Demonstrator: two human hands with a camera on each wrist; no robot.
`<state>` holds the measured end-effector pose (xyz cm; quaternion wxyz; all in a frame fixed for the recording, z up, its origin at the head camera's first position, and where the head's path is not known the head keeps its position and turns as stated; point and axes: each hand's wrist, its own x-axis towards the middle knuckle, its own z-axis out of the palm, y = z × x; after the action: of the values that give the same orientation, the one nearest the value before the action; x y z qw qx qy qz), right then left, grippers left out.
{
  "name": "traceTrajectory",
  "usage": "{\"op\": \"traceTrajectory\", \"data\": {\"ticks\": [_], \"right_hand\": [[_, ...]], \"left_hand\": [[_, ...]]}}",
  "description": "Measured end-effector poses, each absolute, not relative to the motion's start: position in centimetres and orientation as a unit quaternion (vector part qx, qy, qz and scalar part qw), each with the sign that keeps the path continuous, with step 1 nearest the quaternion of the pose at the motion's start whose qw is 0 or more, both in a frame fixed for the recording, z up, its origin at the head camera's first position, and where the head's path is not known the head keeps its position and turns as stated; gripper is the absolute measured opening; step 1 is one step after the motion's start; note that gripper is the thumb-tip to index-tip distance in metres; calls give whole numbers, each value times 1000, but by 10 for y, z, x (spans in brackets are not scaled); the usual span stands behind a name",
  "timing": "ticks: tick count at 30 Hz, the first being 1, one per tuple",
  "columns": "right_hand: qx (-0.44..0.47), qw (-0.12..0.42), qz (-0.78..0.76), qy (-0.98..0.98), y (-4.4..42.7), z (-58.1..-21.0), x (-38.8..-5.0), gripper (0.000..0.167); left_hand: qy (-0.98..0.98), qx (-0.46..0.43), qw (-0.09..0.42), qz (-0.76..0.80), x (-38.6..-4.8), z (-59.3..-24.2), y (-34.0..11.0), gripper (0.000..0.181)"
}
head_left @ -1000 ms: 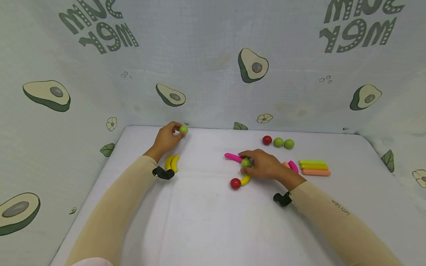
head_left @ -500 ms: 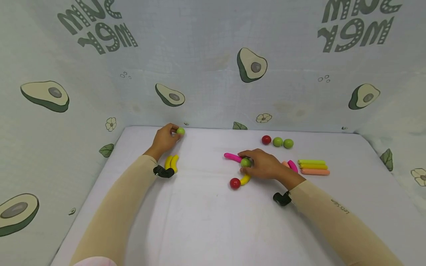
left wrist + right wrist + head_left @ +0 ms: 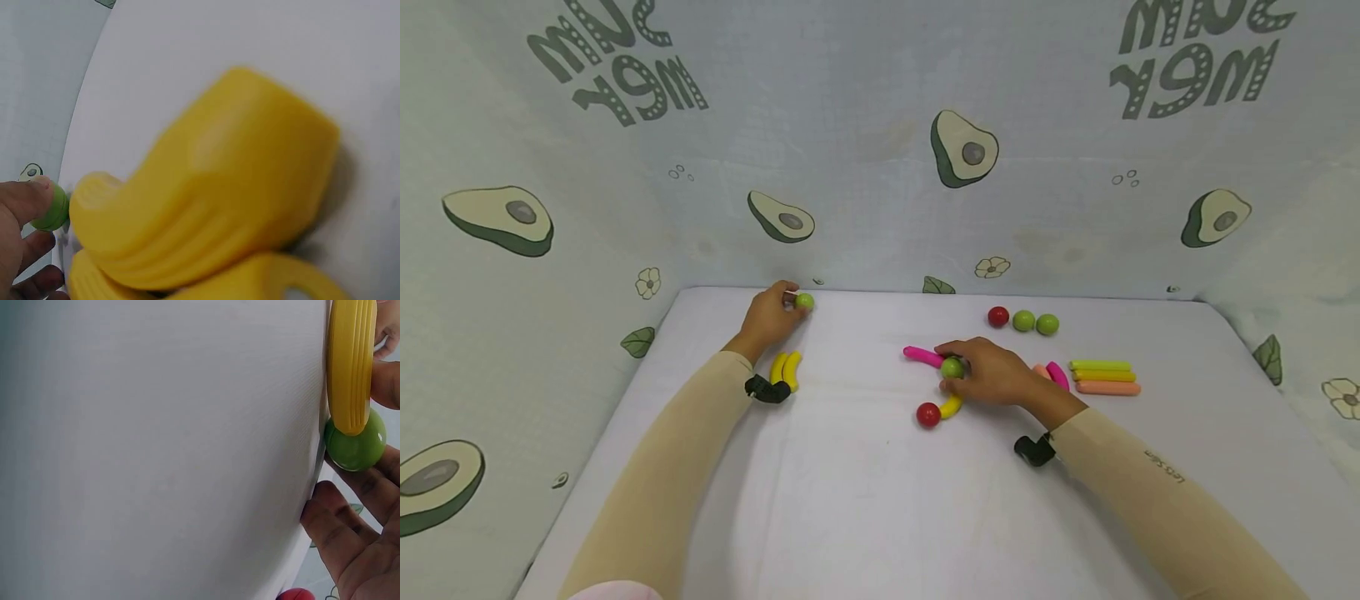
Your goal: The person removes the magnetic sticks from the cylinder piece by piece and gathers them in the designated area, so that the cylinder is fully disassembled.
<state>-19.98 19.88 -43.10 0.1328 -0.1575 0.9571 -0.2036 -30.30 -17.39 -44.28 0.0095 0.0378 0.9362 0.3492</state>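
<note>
My left hand (image 3: 772, 317) pinches a small green ball (image 3: 804, 302) near the far left edge of the table. Nearer me, two yellow toy bananas (image 3: 786, 370) lie side by side below that wrist; they loom large in the left wrist view. In the middle, my right hand (image 3: 996, 372) holds another green ball (image 3: 357, 445) between thumb and fingers, down at the cloth. A yellow toy banana (image 3: 351, 365) adjoins this ball, with a red ball (image 3: 928, 415) at its near end. A magenta curved piece (image 3: 922, 357) reaches left from the ball, its right end hidden by fingers.
At the back right, a red ball (image 3: 997, 317) and two green balls (image 3: 1023, 321) form a row. Lime, yellow and orange sticks (image 3: 1107, 387) lie stacked farther right. Another magenta piece (image 3: 1057, 376) sits behind the right wrist. A printed cloth wall (image 3: 865, 208) bounds the table's far side.
My left hand has drawn its green ball slightly left and toward me. The right hand keeps its place with its ball. The view has shifted slightly.
</note>
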Motion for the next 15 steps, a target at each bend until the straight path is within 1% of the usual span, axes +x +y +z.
{"op": "traceTrajectory", "data": {"ticks": [4, 7, 10, 12, 15], "right_hand": [[-159, 135, -210, 955, 199, -431, -200, 65], [-159, 133, -222, 953, 200, -431, -199, 65], [-161, 128, -235, 950, 202, -430, -199, 64], [-160, 125, -244, 948, 204, -429, -199, 62], [-163, 125, -249, 946, 205, -429, -199, 60]], "left_hand": [[939, 27, -14, 343, -301, -443, -170, 57], [942, 32, -58, 330, -298, -440, -164, 54], [940, 59, -93, 322, -291, -434, -153, 48], [938, 89, -101, 318, -286, -432, -145, 45], [938, 144, -84, 305, -275, -428, -130, 42]]}}
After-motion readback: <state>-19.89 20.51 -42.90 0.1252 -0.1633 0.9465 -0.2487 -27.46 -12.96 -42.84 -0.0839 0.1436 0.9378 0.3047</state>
